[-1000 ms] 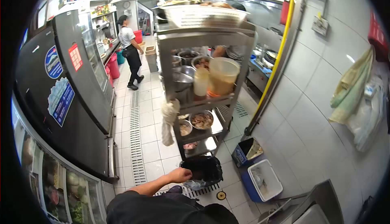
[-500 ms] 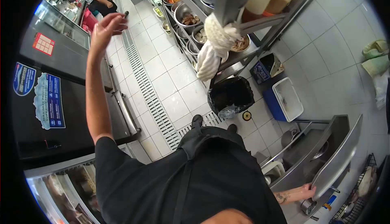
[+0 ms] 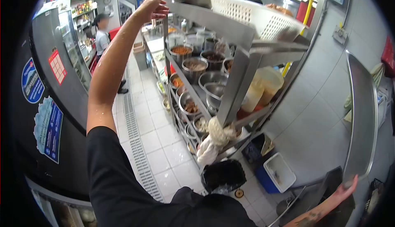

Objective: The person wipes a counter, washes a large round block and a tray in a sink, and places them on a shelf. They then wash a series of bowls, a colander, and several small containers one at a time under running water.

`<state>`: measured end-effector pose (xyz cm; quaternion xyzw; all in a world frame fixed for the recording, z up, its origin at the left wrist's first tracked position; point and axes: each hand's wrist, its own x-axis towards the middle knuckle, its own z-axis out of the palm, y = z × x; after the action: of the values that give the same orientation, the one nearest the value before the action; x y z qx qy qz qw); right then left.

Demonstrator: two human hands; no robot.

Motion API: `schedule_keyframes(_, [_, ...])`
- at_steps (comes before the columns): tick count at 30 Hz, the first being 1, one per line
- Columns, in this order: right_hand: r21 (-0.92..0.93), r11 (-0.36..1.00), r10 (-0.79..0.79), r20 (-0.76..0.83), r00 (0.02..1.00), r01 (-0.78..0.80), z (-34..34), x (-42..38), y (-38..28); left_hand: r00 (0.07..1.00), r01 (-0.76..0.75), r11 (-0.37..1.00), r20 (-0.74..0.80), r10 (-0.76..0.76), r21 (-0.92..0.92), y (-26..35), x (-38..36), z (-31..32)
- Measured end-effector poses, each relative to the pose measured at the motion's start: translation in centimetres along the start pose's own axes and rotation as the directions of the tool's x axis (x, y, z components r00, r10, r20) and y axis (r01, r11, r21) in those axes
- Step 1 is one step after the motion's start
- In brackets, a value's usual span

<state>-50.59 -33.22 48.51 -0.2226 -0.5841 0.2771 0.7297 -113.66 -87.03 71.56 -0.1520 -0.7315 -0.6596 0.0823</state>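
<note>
My right hand (image 3: 345, 191) grips a large metal tray (image 3: 361, 124) by its lower end, thumb and fingers at the rim. The tray stands on edge, upright beside the tiled wall. Raised high, my left hand (image 3: 153, 8) is at the near top corner of a metal rack (image 3: 210, 15), with its fingers loosely bent and apart. Water drops show on that forearm. Close to it on the top shelf are a white perforated basket (image 3: 234, 9) and pale items. Steel bowls (image 3: 195, 68) of food fill the shelves below.
A knotted white cloth (image 3: 218, 134) hangs on the rack post. On the floor are a black-lined bin (image 3: 222, 175) and a blue-and-white cooler (image 3: 277, 173). A dark fridge (image 3: 47, 103) stands at left. A person (image 3: 101, 33) stands farther down the aisle.
My view has tilted up toward the rack's top. My left hand has risen to the top shelf. My right hand has lifted the metal tray from the sink area to upright by the wall.
</note>
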Motion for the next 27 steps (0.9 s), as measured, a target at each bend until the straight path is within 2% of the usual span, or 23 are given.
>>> schedule_keyframes(1, [-0.025, 0.972, -0.23, 0.121, 0.965, 0.235, 1.9, 2.5, 0.7, 0.999, 0.018, 0.998, -0.037, -0.016, 0.057, 0.4, 1.6, 0.6])
schedule_keyframes(2, [0.005, 0.897, -0.432, 0.227, 0.873, 0.443, 3.9, 5.1, 1.4, 0.991, -0.132, 0.987, 0.041, 0.129, 0.089, -0.3, 3.3, 0.4])
schedule_keyframes(3, [0.089, 0.908, -0.419, 0.235, 0.877, 0.41, 6.5, 7.8, 1.3, 0.992, -0.125, 0.974, 0.029, 0.122, 0.188, -0.7, 5.7, 0.8])
schedule_keyframes(5, [0.299, 0.924, -0.325, 0.29, 0.9, 0.237, 14.7, 14.1, 1.8, 0.993, -0.098, 0.938, 0.097, 0.07, 0.332, -0.3, 8.2, 0.3])
schedule_keyframes(7, [0.49, 0.872, -0.222, 0.383, 0.897, 0.007, 22.2, 21.7, 2.7, 0.996, 0.086, 0.925, -0.02, -0.085, 0.37, -0.1, 11.7, 0.7])
schedule_keyframes(8, [0.545, 0.833, -0.181, 0.437, 0.881, -0.099, 25.7, 25.4, 3.1, 0.992, 0.106, 0.938, 0.03, -0.123, 0.331, 0.2, 12.7, 0.4])
schedule_keyframes(9, [0.582, 0.793, -0.16, 0.485, 0.86, -0.181, 29.0, 28.7, 3.2, 0.997, -0.072, 0.92, 0.054, 0.055, 0.386, -0.3, 13.8, 0.1])
schedule_keyframes(11, [0.609, 0.743, -0.153, 0.558, 0.815, -0.277, 35.3, 34.4, 3.1, 0.985, 0.038, 0.933, 0.145, -0.096, 0.359, 0.1, 14.1, -0.4])
schedule_keyframes(12, [0.597, 0.738, -0.151, 0.6, 0.786, -0.314, 38.7, 36.5, 3.0, 0.984, 0.039, 0.939, 0.149, -0.095, 0.342, -0.5, 13.9, -0.3])
schedule_keyframes(13, [0.591, 0.739, -0.165, 0.625, 0.763, -0.323, 41.9, 38.5, 3.0, 0.986, 0.092, 0.971, 0.113, -0.119, 0.222, -0.5, 13.6, -0.1])
schedule_keyframes(14, [0.531, 0.736, -0.075, 0.681, 0.729, -0.42, 44.5, 36.6, -0.4, 0.987, 0.136, 0.986, 0.075, -0.143, 0.099, -0.3, 14.0, -0.5])
schedule_keyframes(15, [0.46, 0.723, 0.018, 0.733, 0.68, -0.515, 46.8, 35.2, -3.1, 0.988, 0.137, 0.987, 0.063, -0.143, 0.087, -0.3, 15.3, -1.3])
schedule_keyframes(16, [0.455, 0.726, 0.013, 0.741, 0.671, -0.516, 48.9, 35.2, -4.2, 0.898, -0.364, 0.874, 0.371, 0.237, 0.323, 0.4, 15.2, -1.7])
schedule_keyframes(18, [0.329, 0.821, 0.014, 0.806, 0.592, -0.467, 52.2, 34.8, -5.9, 0.961, -0.063, 0.972, 0.277, -0.003, 0.227, 2.6, 13.7, -0.4])
schedule_keyframes(19, [0.33, 0.819, 0.011, 0.809, 0.588, -0.469, 53.4, 34.1, -6.8, 0.967, 0.087, 0.983, 0.223, -0.123, 0.162, 4.2, 12.0, 0.5])
schedule_keyframes(21, [0.306, 0.837, 0.013, 0.818, 0.575, -0.454, 55.7, 32.5, -7.9, 0.956, 0.076, 0.975, 0.261, -0.13, 0.207, 5.9, 12.2, 0.4])
schedule_keyframes(22, [0.326, 0.848, -0.061, 0.844, 0.533, -0.419, 57.2, 31.5, -8.5, 0.964, 0.054, 0.979, 0.245, -0.102, 0.197, 5.9, 12.6, 0.4])
schedule_keyframes(23, [0.325, 0.847, -0.063, 0.847, 0.527, -0.421, 58.4, 31.1, -8.8, 0.965, 0.059, 0.979, 0.24, -0.106, 0.197, 5.7, 12.7, 0.4])
schedule_keyframes(25, [0.309, 0.754, 0.028, 0.867, 0.498, -0.58, 60.3, 30.6, -8.9, 0.974, 0.116, 0.983, 0.178, -0.141, 0.145, 5.5, 12.6, 0.5])
schedule_keyframes(26, [0.268, 0.759, 0.083, 0.864, 0.497, -0.593, 61.0, 30.3, -8.5, 0.972, 0.14, 0.979, 0.166, -0.165, 0.149, 5.2, 13.1, 0.0])
schedule_keyframes(27, [0.271, 0.781, 0.004, 0.899, 0.438, -0.563, 61.6, 30.4, -7.6, 0.983, 0.017, 0.986, 0.179, -0.047, 0.164, 4.1, 13.8, -0.3])
